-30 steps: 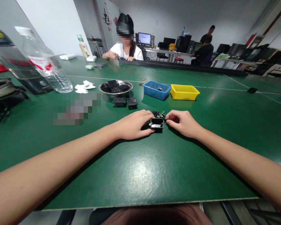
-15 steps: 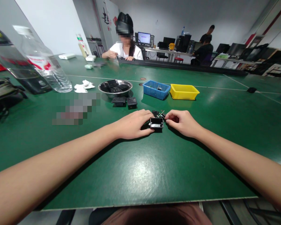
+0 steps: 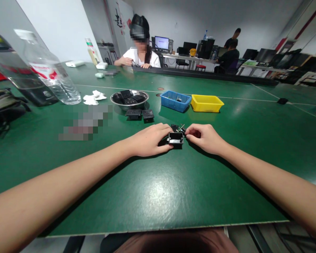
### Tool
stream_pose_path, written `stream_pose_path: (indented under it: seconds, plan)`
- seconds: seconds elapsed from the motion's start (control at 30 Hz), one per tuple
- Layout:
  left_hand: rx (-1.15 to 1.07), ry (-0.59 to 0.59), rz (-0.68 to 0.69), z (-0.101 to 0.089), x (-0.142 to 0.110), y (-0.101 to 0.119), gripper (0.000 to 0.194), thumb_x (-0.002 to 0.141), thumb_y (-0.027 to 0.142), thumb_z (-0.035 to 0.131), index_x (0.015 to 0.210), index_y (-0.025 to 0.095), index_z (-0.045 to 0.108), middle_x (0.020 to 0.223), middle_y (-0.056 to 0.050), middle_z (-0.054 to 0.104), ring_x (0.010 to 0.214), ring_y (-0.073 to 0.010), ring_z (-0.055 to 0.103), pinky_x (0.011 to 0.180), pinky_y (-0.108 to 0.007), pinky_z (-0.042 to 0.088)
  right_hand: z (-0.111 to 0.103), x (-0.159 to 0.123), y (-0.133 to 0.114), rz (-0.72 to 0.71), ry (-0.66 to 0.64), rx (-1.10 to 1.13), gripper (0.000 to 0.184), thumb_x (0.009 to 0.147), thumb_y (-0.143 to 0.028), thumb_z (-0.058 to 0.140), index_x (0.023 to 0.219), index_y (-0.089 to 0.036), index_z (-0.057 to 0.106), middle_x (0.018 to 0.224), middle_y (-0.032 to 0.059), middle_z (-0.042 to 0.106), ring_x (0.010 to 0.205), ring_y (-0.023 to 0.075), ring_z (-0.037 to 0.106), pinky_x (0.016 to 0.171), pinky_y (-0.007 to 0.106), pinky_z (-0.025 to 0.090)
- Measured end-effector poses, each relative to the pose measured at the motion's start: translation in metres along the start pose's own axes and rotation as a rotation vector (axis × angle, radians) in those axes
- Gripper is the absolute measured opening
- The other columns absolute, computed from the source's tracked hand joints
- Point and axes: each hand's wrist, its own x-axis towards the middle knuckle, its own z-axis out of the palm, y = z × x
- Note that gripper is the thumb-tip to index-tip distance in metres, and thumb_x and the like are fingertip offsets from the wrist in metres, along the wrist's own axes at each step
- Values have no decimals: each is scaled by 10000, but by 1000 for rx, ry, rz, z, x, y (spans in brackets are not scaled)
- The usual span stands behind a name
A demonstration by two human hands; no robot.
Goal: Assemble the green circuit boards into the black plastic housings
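A small black open-topped plastic box sits on the green table, with a shiny metal strip inside. My left hand grips it from the left, thumb at the near side and fingers at the far side. Just behind the box lie a flat black piece and a small part with thin metal pins. My right hand is closed in a pinch right of the box, fingertips close to these parts. What lies between those fingertips is too small to make out.
Beyond my hands stand a metal bowl of black housings, two more black housings, a blue bin with small parts and a yellow bin. Bottles and crumpled tissue are at left. A person works opposite.
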Motion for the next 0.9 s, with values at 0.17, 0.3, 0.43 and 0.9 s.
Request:
stream_pose_path:
  seconds: [0.17,0.3,0.43,0.9]
  plan:
    - [-3,-10,0,0,1,0,311,943,359,557,1154,137,613,1163,-135,658,1072,-259,621,971,-394,504,0,0,0,-2,0,3,72,822,-182,612,822,-168,682,658,-16,647,580,117,507,600,250,379]
    - [-5,-7,-7,0,1,1,313,944,365,554,1152,139,613,1161,-135,658,1075,-261,621,971,-397,504,0,0,1,-6,-1,-1,78,824,-185,613,833,-166,688,668,-14,650,589,119,510,607,251,382]
    - [-6,-13,-1,-1,1,1,308,945,362,551,1157,148,612,1158,-130,657,1076,-255,621,969,-387,502,0,0,1,-4,-5,-2,81,827,-190,612,837,-167,689,668,-14,651,589,120,515,610,254,384]
    - [-6,-9,-5,0,1,0,306,940,364,556,1154,151,610,1159,-125,657,1078,-250,619,973,-380,499,0,1,1,-16,-7,-6,80,830,-186,607,823,-154,680,666,-12,643,586,113,500,606,247,381]
